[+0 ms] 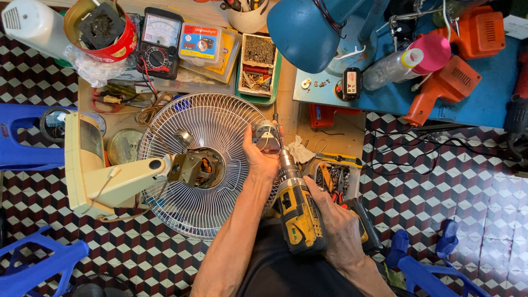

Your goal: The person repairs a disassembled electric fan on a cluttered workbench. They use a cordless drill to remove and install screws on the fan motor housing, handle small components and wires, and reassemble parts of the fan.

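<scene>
Right hand (338, 225) wraps the yellow drill (297, 212) — left hand (259, 157) pinches a small metal part (267, 133).

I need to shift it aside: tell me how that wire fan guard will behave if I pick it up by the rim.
The wire fan guard is thin open wire, so probably light, and may flex slightly. The motor and cream fan body seem attached at its centre, so it would likely feel heavy and lopsided, tilting towards them. Being round, it might roll if stood on edge.
</scene>
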`<state>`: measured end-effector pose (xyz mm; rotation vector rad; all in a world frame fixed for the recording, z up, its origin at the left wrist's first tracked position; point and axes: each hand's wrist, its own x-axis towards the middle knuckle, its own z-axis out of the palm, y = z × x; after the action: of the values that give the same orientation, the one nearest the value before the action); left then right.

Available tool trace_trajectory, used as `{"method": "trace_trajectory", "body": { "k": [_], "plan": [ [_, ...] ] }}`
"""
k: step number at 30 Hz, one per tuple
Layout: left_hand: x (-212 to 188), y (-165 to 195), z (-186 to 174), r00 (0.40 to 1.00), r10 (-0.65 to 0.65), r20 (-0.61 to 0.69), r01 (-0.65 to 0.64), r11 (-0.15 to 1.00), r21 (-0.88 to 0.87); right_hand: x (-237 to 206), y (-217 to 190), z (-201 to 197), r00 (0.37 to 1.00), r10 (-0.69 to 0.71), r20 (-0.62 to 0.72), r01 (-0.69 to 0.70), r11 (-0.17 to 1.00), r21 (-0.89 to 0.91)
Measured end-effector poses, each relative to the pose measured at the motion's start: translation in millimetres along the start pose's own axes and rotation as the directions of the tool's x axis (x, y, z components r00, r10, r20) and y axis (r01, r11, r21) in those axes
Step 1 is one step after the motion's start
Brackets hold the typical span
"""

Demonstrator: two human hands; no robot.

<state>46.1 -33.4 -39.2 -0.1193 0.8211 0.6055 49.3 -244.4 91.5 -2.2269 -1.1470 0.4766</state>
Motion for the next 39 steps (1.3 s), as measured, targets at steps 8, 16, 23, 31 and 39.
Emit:
{"method": "trace_trajectory", "body": {
  "k": [8,16,23,31,39],
  "plan": [
    [7.3,2.8,-7.9,1.0,-0.027,-0.01,0.026,1.0,-0.013,7.5,-6.0,3.7,1.0,0.01,-0.01,-0.009,0.999,0.04],
    [11.9,7.5,-9.9,0.996,-0.092,0.02,0.093,0.993,-0.076,1.4,4.7,4.6,1.0,0.001,-0.021,0.0,1.0,0.029],
    [12.9,6.4,-1.8,0.999,-0.023,-0.038,0.019,0.995,-0.101,-9.2,19.2,10.3,0.993,-0.07,-0.094,0.075,0.996,0.052],
    [19.6,5.0,-10.7,0.994,-0.097,-0.046,0.095,0.994,-0.049,-21.1,32.0,4.1,0.995,0.031,-0.091,-0.024,0.996,0.082],
    [22.9,-4.7,-16.6,0.985,-0.17,-0.004,0.156,0.895,0.417,-30.3,53.2,-2.2,0.987,0.125,-0.104,-0.114,0.988,0.108]
  ]
}}
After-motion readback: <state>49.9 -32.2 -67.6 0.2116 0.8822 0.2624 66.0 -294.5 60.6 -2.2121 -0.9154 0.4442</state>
